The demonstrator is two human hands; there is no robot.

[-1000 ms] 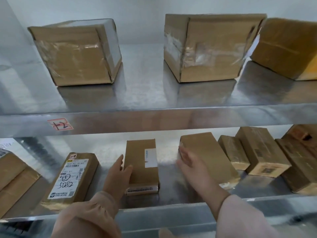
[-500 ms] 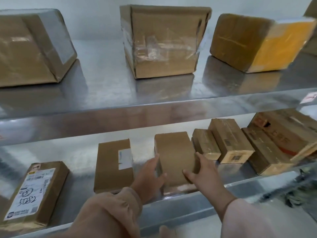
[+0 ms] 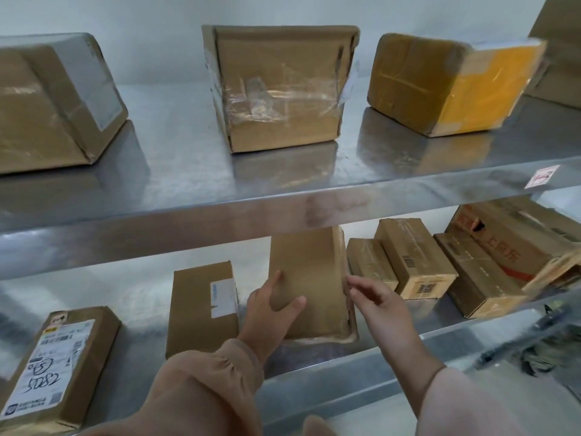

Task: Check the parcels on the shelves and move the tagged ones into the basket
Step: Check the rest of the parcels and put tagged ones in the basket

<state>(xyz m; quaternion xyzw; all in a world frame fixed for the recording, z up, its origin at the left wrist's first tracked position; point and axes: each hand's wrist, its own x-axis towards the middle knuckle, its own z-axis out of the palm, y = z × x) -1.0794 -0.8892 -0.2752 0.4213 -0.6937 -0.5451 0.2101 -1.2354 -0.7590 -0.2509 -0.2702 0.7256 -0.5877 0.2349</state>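
Two hands on one plain parcel [image 3: 309,278].
My left hand [image 3: 270,309] lies flat, open, on its face; right hand [image 3: 377,300], loosely open, touches its 3 o'clock edge.

Peach-pink long sleeves [image 3: 201,391], gathered cuffs

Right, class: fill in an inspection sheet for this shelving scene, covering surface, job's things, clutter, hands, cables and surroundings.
Surface: two shiny metal shelves; upper shelf, lower shelf.
Job's things: plain brown cardboard parcel tilted up on the lower shelf between both hands, no label on its visible face; flat brown parcel with small white sticker beside it; brown parcel with handwritten white shipping label at far left; basket not in view.
Clutter: yellow-taped box and clear-taped cardboard box on the upper shelf.
Hands: left hand flat on the parcel's face; right hand at its right edge, fingers loose.
Cables: nothing seen.
Surroundings: plain white wall.
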